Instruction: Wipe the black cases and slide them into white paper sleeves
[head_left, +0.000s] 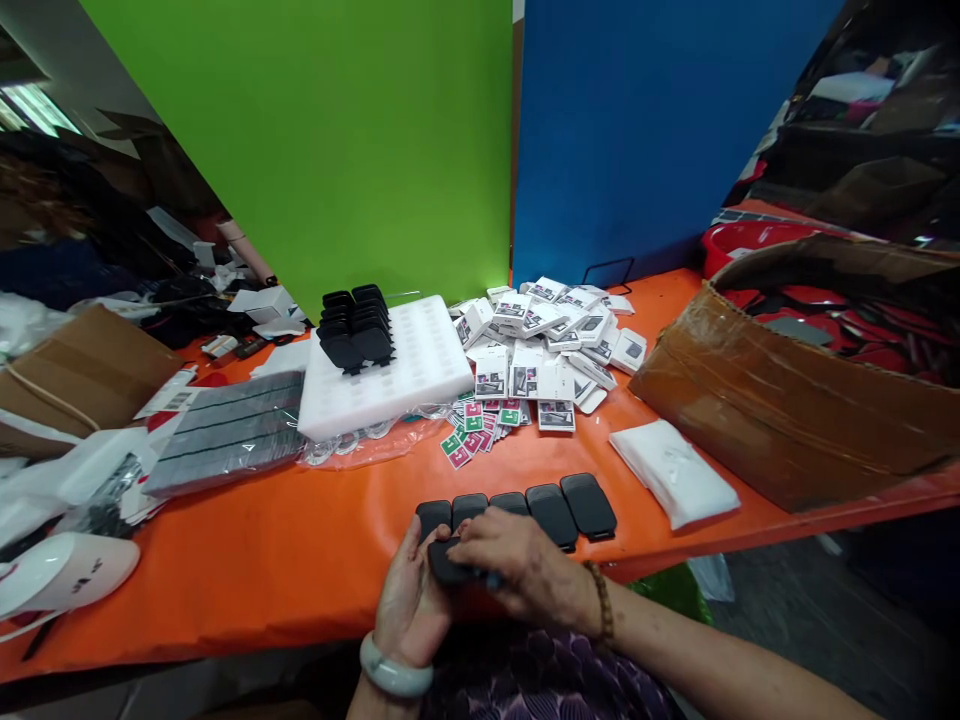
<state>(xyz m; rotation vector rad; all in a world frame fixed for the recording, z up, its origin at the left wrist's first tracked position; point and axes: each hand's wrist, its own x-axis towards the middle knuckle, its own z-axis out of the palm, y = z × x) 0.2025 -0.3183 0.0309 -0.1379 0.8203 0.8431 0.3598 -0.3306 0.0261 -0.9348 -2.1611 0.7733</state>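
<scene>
Your left hand (409,600) and right hand (525,570) close together around one flat black case (448,565) at the frame's lower centre, over the orange table (285,560) edge. Just above, a row of black cases (551,512) lies flat.

Just beyond the grip of both hands, a row of black cases (525,510) blocks the way forward. To its left the orange counter (285,560) lies open. To the right a white packet (671,470) and a cardboard box (787,400) hem the way. Farther ahead stand a white foam tray (405,375) and piled small boxes (547,340).
</scene>
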